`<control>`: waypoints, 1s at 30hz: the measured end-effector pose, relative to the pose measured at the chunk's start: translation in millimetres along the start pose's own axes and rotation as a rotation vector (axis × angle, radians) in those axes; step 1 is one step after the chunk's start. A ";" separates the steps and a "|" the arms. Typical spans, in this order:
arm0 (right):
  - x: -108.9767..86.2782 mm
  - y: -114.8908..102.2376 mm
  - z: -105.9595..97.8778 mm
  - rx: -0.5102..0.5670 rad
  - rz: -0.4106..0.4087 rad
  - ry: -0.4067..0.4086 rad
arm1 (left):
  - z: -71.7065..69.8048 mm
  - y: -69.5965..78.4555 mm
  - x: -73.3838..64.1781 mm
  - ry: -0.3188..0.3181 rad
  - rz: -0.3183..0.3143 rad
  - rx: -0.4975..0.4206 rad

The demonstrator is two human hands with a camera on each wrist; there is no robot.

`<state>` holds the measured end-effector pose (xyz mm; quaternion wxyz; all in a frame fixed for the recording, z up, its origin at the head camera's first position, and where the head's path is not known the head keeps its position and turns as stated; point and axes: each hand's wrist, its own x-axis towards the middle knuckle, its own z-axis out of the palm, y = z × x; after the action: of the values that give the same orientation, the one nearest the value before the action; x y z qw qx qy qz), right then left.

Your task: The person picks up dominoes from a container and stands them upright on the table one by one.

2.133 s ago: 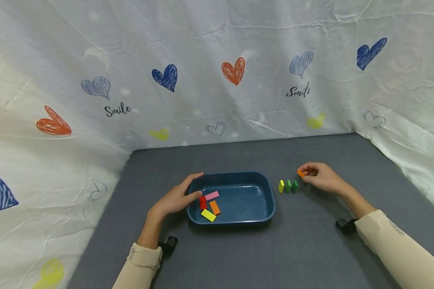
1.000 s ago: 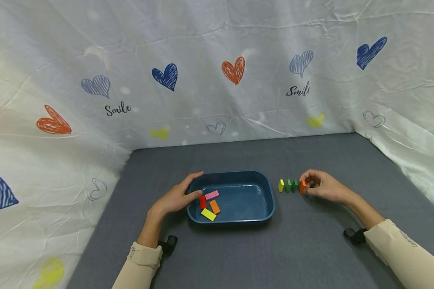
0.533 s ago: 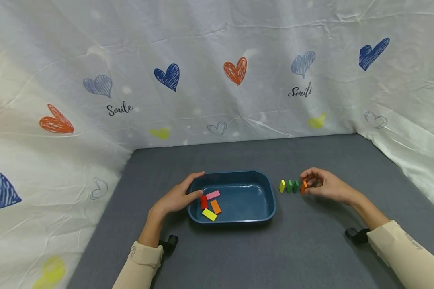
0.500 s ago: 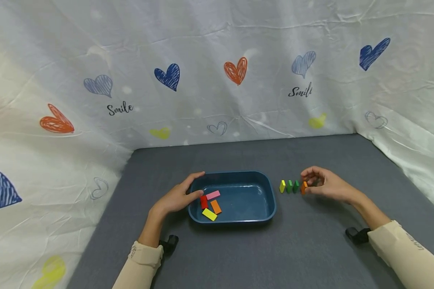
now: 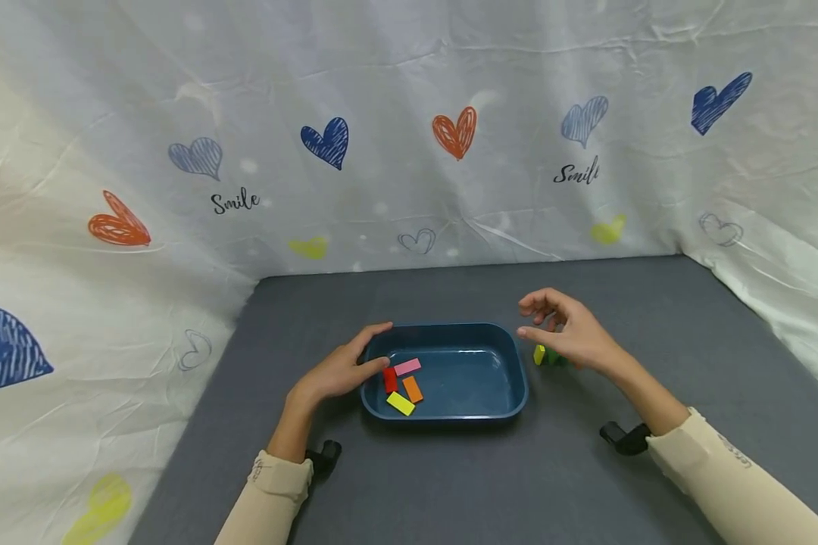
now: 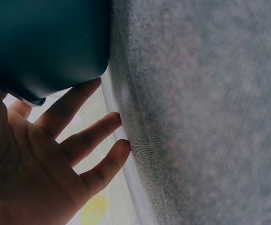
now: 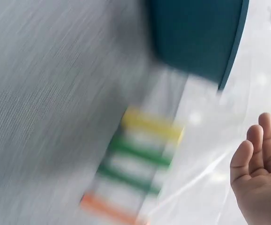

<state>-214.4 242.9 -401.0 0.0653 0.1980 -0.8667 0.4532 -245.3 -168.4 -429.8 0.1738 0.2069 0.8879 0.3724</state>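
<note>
While the left hand (image 5: 341, 371) rests at a blue tray (image 5: 466, 386), the right hand (image 5: 572, 329) hangs near a row of blocks (image 7: 140, 152)

Where the dark grey tabletop (image 5: 450, 484) ends, a creased white sheet (image 5: 382, 83) rises behind and at both sides, printed with hearts and "Smile"; the right-hand word's last letter is hard to read. The left fingers are spread and nearly straight against the tray's end, thumb over the rim. Inside, near them, lie a red block (image 5: 391, 380), pink block (image 5: 407, 366), orange block (image 5: 413, 389) and yellow block (image 5: 401, 403). The right fingers are loosely bent, thumb apart, holding nothing. From the head, that hand partly covers the green blocks (image 5: 552, 359) beside a standing yellow one (image 5: 539, 354); the row's orange end piece (image 7: 112, 210) shows only, blurred, from the right wrist. Both sleeves (image 5: 736, 484) are cut off.
</note>
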 end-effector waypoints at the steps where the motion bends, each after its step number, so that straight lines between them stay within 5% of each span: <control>1: 3.3 -5.0 7.3 0.015 -0.004 -0.011 | 0.2 -0.1 0.2 -0.001 -0.004 -0.003; 15: 30.1 -52.8 99.3 0.114 -0.047 -0.317 | 0.9 -1.7 2.5 0.008 -0.017 -0.001; 30: 38.2 -65.9 150.3 0.196 0.004 -0.622 | -0.4 -2.0 0.2 -0.003 0.031 -0.007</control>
<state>-212.8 76.5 -427.0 -0.2226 0.3306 -0.7978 0.4524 -246.1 -169.8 -431.0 0.1700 0.2203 0.8830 0.3779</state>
